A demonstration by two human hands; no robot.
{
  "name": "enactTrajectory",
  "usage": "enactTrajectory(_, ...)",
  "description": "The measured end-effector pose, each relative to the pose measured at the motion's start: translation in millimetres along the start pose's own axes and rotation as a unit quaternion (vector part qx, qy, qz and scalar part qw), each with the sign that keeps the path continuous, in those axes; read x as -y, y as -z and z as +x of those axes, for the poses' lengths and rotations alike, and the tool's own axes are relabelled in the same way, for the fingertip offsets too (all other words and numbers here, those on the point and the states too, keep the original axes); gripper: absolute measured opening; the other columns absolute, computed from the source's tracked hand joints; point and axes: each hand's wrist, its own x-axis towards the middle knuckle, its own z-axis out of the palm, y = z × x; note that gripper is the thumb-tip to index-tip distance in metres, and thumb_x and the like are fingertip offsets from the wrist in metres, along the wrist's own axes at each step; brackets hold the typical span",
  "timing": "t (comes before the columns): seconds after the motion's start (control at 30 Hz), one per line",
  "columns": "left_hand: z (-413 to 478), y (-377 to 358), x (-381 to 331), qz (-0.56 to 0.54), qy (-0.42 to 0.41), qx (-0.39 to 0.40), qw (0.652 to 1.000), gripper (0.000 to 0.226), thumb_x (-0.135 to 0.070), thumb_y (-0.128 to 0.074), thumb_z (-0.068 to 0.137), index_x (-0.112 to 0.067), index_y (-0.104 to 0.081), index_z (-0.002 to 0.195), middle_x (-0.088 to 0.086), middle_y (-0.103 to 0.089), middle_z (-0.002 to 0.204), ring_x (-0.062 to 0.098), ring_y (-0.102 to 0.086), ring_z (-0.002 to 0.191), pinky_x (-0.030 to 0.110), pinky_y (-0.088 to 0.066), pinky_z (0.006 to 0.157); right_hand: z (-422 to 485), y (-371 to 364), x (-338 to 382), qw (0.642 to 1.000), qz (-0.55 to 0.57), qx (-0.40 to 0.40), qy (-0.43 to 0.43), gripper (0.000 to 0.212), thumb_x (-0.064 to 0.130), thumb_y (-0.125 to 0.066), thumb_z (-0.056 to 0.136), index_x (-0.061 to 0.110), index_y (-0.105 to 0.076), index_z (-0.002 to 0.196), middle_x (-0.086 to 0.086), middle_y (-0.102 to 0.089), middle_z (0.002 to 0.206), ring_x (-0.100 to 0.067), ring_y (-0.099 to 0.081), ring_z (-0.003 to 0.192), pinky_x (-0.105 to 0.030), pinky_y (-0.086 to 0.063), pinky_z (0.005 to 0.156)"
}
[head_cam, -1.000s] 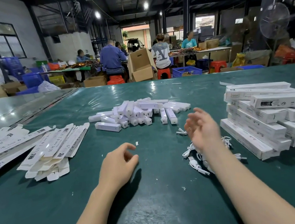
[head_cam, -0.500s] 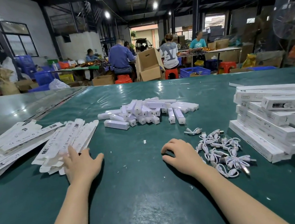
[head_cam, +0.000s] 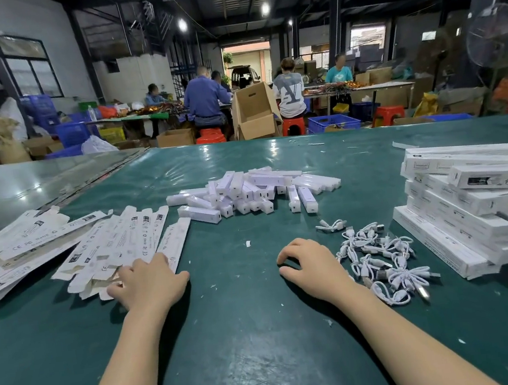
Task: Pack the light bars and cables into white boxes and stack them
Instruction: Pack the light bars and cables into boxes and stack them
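While the left hand (head_cam: 149, 285) is laid w/ fingers spread flat on the near edge of the flat boxes (head_cam: 118, 241), the right hand (head_cam: 314, 265) is rested on the green table (head_cam: 248, 337), fingers loosely curled, nothing held, just beside the cables (head_cam: 379, 260). The light bars (head_cam: 246, 193) are piled at the centre, further back. Packed boxes (head_cam: 478, 206) are stacked at the right, near the cables.
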Motion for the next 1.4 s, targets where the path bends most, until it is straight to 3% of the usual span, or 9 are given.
enactTrajectory(0.17, -2.8, -2.7, -1.1, -0.059, -0.010, -0.004, 0.998, 0.042, -0.032, -0.053, 0.088, -0.008, -0.046, 0.121, 0.018, -0.045, 0.124, 0.037, -0.044, 0.115, 0.037, -0.039, 0.090, -0.9, 1.0, 1.8, 1.000, 0.002, 0.001, -0.004, 0.020, 0.027, -0.051, 0.089, 0.022, -0.064, 0.103, 0.002, -0.057, 0.117, -0.019, -0.048, 0.111, -0.028, -0.033, 0.091)
enactTrajectory(0.33, -7.3, 0.4, -10.4, -0.158, -0.095, -0.070, 0.980, 0.026, -0.016, -0.033, 0.096, -0.006, -0.048, 0.077, 0.019, -0.060, 0.093, 0.032, -0.047, 0.080, 0.035, -0.034, 0.066, -1.4, 0.4, 2.7, 1.000, 0.004, 0.002, -0.005, 0.021, 0.029, -0.051, 0.089, 0.020, -0.066, 0.101, 0.002, -0.059, 0.113, -0.019, -0.050, 0.108, -0.029, -0.035, 0.091)
enactTrajectory(0.47, -34.2, -6.5, -40.2, -0.227, -0.239, -0.073, 0.941, 0.025, -0.022, -0.034, 0.099, -0.015, -0.055, 0.088, 0.011, -0.064, 0.096, 0.033, -0.055, 0.093, 0.034, -0.032, 0.067, -1.4, 2.8, 6.1, 0.988, 0.144, -0.042, -0.038, 0.033, 0.035, -0.055, 0.090, 0.012, -0.061, 0.112, 0.000, -0.064, 0.096, -0.019, -0.058, 0.096, -0.030, -0.042, 0.083)
enactTrajectory(0.53, -50.8, -14.3, -55.1, -0.260, -0.357, -0.048, 0.896, 0.027, -0.020, -0.040, 0.098, -0.022, -0.058, 0.118, 0.000, -0.064, 0.112, 0.025, -0.056, 0.105, 0.033, -0.040, 0.080, -0.6, 7.8, 9.4, 0.933, 0.349, -0.031, -0.087, 0.052, 0.032, -0.057, 0.089, 0.010, -0.041, 0.134, 0.001, -0.061, 0.092, -0.016, -0.059, 0.087, -0.028, -0.047, 0.073)
enactTrajectory(0.63, -66.1, -22.1, -67.4, -0.280, -0.472, -0.033, 0.835, 0.036, -0.016, -0.049, 0.096, -0.030, -0.055, 0.128, -0.007, -0.060, 0.114, 0.014, -0.056, 0.103, 0.027, -0.042, 0.085, -0.4, 9.2, 6.6, 0.774, 0.624, 0.002, -0.110, 0.048, 0.015, -0.057, 0.088, 0.013, -0.029, 0.127, -0.001, -0.067, 0.075, -0.016, -0.066, 0.067, -0.027, -0.054, 0.052)
enactTrajectory(0.73, -68.1, -23.5, -69.1, -0.351, -0.446, -0.005, 0.823, 0.035, -0.013, -0.060, 0.089, -0.031, -0.061, 0.119, -0.014, -0.062, 0.104, 0.007, -0.058, 0.096, 0.024, -0.044, 0.083, -1.4, 13.6, 2.1, 0.703, 0.703, 0.034, -0.103, 0.044, 0.019, -0.061, 0.075, 0.009, -0.039, 0.112, -0.004, -0.070, 0.068, -0.020, -0.069, 0.063, -0.031, -0.057, 0.056)
enactTrajectory(0.87, -63.0, -19.8, -64.9, -0.516, -0.305, 0.106, 0.793, 0.024, -0.014, -0.073, 0.073, -0.029, -0.064, 0.090, -0.010, -0.069, 0.095, 0.006, -0.064, 0.081, 0.019, -0.049, 0.075, 0.9, 14.0, -1.1, 0.688, 0.716, 0.027, -0.114, 0.024, 0.021, -0.057, 0.078, 0.004, -0.049, 0.091, -0.012, -0.071, 0.073, -0.022, -0.070, 0.067, -0.029, -0.057, 0.058)
enactTrajectory(1.0, -57.5, -17.9, -62.4, -0.584, -0.252, 0.163, 0.755, 0.028, 0.008, -0.069, 0.075, -0.016, -0.062, 0.087, 0.004, -0.068, 0.092, 0.004, -0.060, 0.058, 0.018, -0.049, 0.058, 2.9, 12.7, -4.0, 0.673, 0.726, 0.010, -0.140, 0.006, 0.012, -0.052, 0.089, 0.007, -0.052, 0.090, -0.008, -0.072, 0.070, -0.019, -0.070, 0.062, -0.028, -0.057, 0.055)
enactTrajectory(1.4, -52.9, -28.4, -63.8, -0.546, -0.224, 0.121, 0.798, 0.023, -0.002, -0.066, 0.081, -0.020, -0.059, 0.069, 0.011, -0.067, 0.080, 0.019, -0.053, 0.064, 0.039, -0.053, 0.072, 0.5, 13.0, -3.8, 0.654, 0.745, 0.014, -0.132, 0.006, 0.003, -0.057, 0.080, 0.004, -0.056, 0.086, -0.015, -0.072, 0.077, -0.026, -0.071, 0.068, -0.032, -0.058, 0.059)
